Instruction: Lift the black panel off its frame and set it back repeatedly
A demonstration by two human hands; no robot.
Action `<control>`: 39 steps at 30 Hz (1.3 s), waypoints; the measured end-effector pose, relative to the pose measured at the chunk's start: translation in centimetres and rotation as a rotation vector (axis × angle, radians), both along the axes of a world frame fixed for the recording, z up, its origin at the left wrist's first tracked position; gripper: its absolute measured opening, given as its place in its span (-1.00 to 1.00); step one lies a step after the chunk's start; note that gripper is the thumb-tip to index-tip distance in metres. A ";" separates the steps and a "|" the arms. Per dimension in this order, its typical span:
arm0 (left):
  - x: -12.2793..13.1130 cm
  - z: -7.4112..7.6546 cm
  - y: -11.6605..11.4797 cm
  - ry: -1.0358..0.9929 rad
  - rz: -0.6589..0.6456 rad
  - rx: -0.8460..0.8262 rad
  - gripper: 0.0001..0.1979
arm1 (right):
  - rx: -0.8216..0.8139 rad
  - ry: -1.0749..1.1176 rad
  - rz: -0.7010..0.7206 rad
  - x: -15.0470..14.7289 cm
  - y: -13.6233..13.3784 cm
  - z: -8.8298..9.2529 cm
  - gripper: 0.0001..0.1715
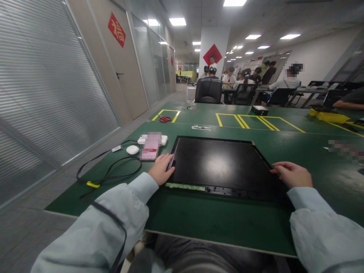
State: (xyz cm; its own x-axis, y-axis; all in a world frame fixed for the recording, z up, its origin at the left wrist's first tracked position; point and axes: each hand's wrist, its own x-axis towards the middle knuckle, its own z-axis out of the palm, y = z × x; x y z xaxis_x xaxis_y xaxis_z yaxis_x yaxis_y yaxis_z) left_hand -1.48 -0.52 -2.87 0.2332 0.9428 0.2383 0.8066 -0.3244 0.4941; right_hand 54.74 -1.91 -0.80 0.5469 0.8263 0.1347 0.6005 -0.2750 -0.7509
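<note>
A black flat display panel (222, 163) lies face up on the green table (222, 216) in front of me. Along its near edge runs a strip of green circuit board (186, 187), and a narrow black section continues to the right. My left hand (162, 169) grips the panel's left edge, thumb on the near corner and fingers over the side. At the right edge, my right hand (294, 174) has its fingers bent together against the frame; the fingertips are partly hidden there.
Left of the panel are a phone (150, 148), a white rounded case (132, 149) and a black lanyard (113, 176). Red-handled scissors (165, 119), a small black box (259, 110) and a yellow bag (328, 115) lie farther back. People sit at tables beyond.
</note>
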 end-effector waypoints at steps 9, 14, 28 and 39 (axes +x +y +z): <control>-0.6 -0.4 0.5 -0.160 -0.014 -0.014 -0.43 | -0.008 -0.139 -0.042 0.4 0.4 -0.6 -0.54; -0.5 0.1 0.3 -0.405 -0.003 -0.074 -0.46 | -0.044 -0.162 0.175 0.4 1.4 -1.8 -0.57; 1.6 2.3 -0.9 -1.165 0.183 -0.387 -0.52 | 0.003 -0.238 0.216 2.2 2.7 -4.6 -0.45; 1.6 2.2 -0.7 -1.275 0.186 -0.487 -0.38 | 0.007 -0.244 0.239 2.5 2.8 -5.1 -0.36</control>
